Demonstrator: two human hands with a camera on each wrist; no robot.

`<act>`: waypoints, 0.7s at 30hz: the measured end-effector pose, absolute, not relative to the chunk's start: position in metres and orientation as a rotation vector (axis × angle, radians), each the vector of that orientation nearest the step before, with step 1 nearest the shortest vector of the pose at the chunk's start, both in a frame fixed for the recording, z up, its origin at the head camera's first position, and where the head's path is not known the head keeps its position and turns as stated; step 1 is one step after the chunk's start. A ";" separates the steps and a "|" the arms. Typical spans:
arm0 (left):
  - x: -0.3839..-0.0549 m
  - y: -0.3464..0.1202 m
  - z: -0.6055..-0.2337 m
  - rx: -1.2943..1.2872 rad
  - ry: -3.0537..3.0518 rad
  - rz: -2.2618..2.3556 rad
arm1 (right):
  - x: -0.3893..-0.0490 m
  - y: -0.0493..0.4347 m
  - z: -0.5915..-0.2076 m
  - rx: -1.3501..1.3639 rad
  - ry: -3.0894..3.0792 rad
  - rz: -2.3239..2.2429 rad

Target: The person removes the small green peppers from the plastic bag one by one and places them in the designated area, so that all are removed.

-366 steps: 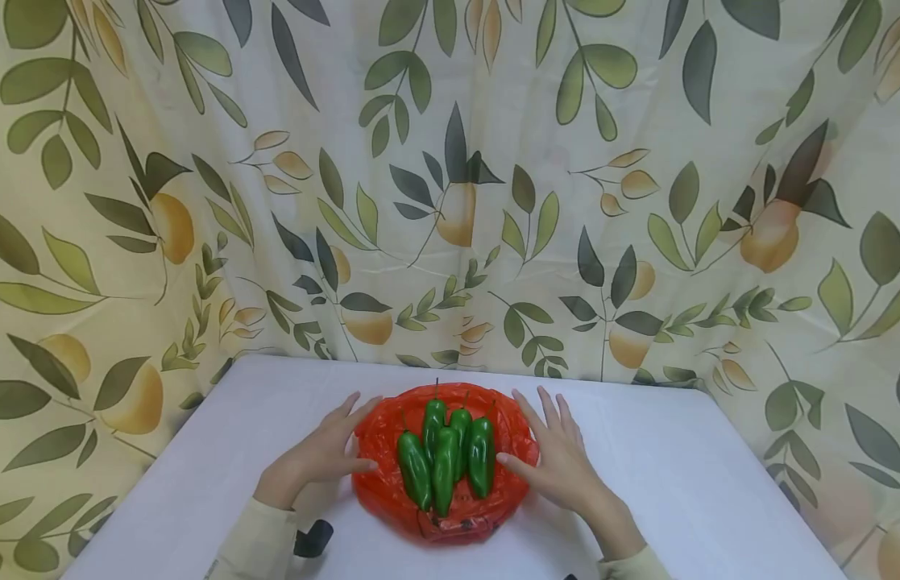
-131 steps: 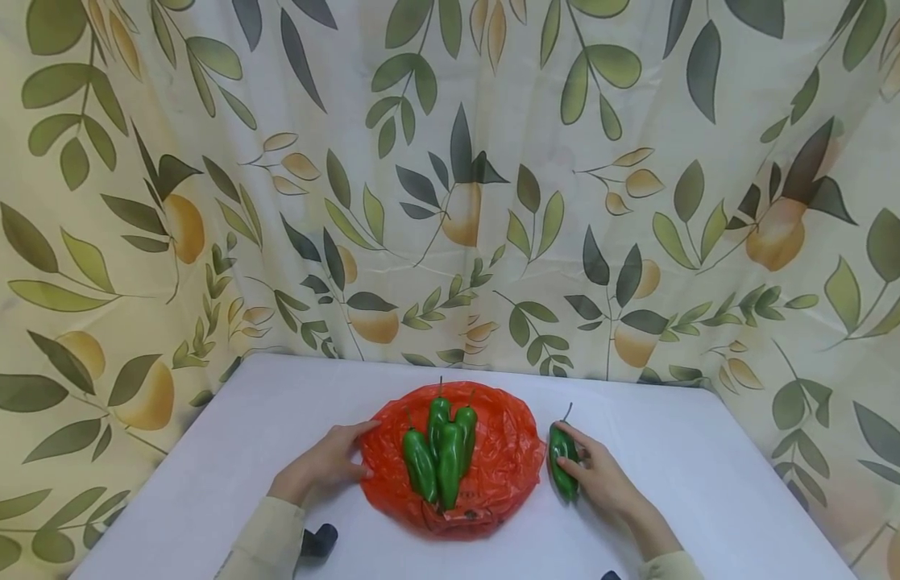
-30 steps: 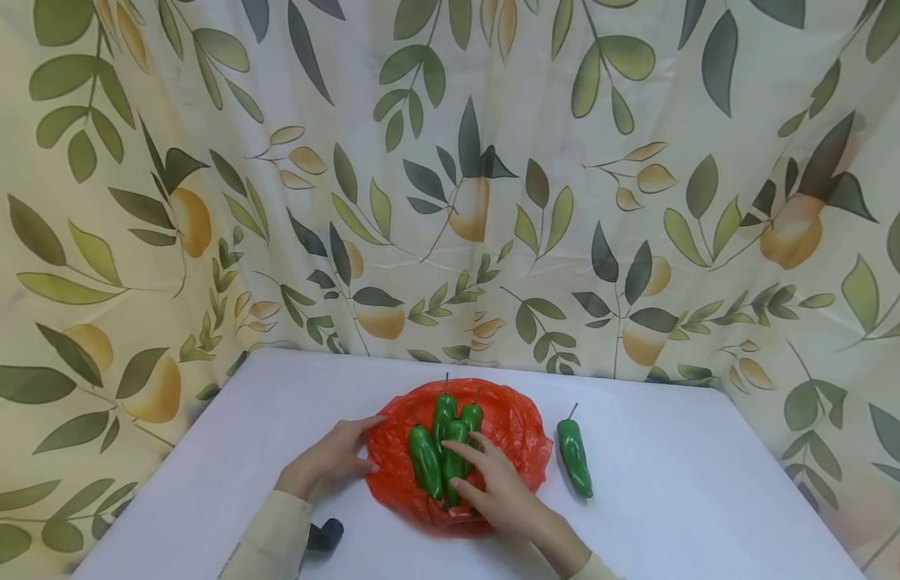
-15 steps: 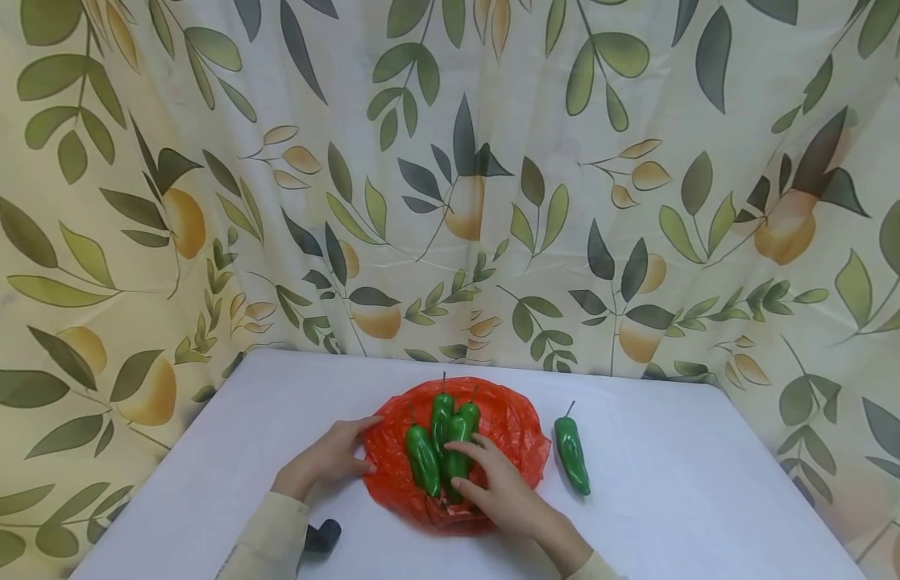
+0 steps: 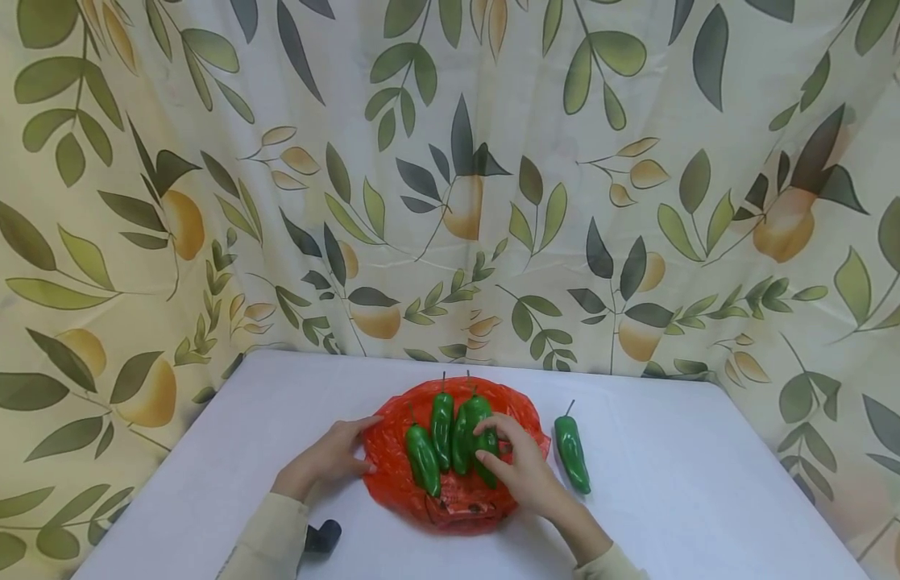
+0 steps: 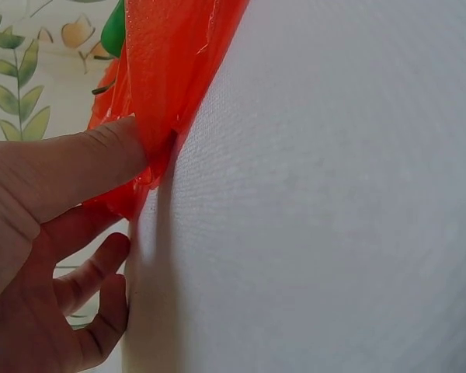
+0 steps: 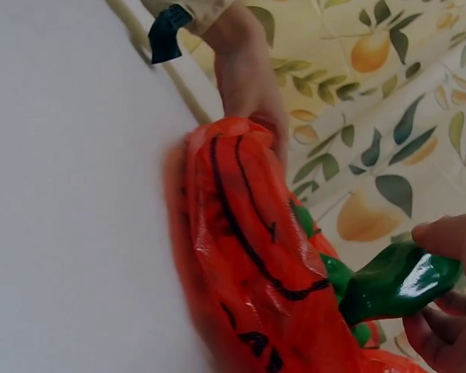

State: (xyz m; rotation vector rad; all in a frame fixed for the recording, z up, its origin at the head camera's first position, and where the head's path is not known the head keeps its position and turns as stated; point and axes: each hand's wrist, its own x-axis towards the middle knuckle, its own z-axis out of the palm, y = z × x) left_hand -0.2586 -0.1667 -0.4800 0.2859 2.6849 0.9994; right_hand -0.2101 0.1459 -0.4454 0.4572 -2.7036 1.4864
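A red plastic bag [image 5: 387,475] with black markings lies spread open on the white table, green peppers inside it. My left hand [image 5: 329,457] holds the bag's left rim; in the left wrist view its thumb and forefinger pinch the red plastic [image 6: 175,70]. Over the right half of the bag, my right hand [image 5: 528,467] grips a glossy green pepper [image 7: 396,284] between thumb and fingers. Left of it lie more peppers: one at the left [image 5: 424,461], one in the middle [image 5: 441,427] and one partly hidden behind the held pepper. Another green pepper [image 5: 572,453] lies on the table, right of the bag.
The white table [image 5: 674,483] reaches back to a leaf-and-fruit patterned curtain [image 5: 450,201]. A black device [image 5: 323,536] sits by the left wrist. Both forearms come in from the front edge in pale sleeves [image 5: 270,536].
One pepper was earlier taken from the bag and laid on the table at the right. Just now my right hand has lifted another pepper and moved it rightward. The left hand stays at the rim.
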 end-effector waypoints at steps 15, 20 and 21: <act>-0.259 -0.168 -0.482 0.318 2.679 1.006 | -0.211 0.167 -0.426 0.588 -2.568 1.651; -0.260 -0.168 -0.483 0.318 2.679 1.015 | -0.210 0.169 -0.420 0.514 -2.548 1.716; -0.260 -0.168 -0.483 0.315 2.680 1.015 | -0.209 0.169 -0.419 0.496 -2.545 1.734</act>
